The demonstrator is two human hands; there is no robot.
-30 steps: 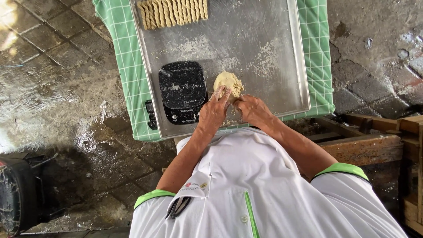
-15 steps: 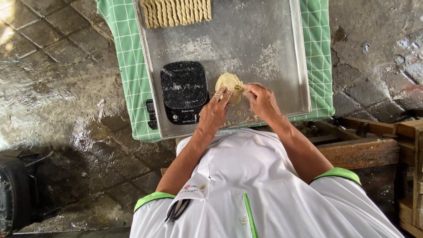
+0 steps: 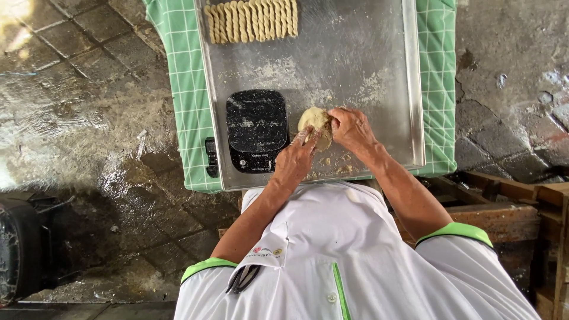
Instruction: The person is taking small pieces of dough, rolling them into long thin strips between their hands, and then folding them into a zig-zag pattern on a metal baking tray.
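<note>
A pale lump of dough [image 3: 313, 121] rests on the floured metal tray [image 3: 379, 53], close to its near edge. My left hand [image 3: 294, 159] touches the lump from the near left side with floury fingers. My right hand [image 3: 351, 128] grips it from the right, fingers curled over its edge. A black kitchen scale [image 3: 256, 130] stands on the tray just left of the dough. Several twisted dough sticks [image 3: 251, 20] lie in a row at the tray's far left.
The tray sits on a green checked cloth [image 3: 182, 89] over a small table. Wet grey paving stones [image 3: 77, 101] surround it. Wooden planks [image 3: 504, 201] lie at the right. A dark object [image 3: 18, 249] stands at the lower left.
Both hands have kept working the dough lump in place; my right hand has shifted a little to the right along the lump. The view has tilted slightly.
</note>
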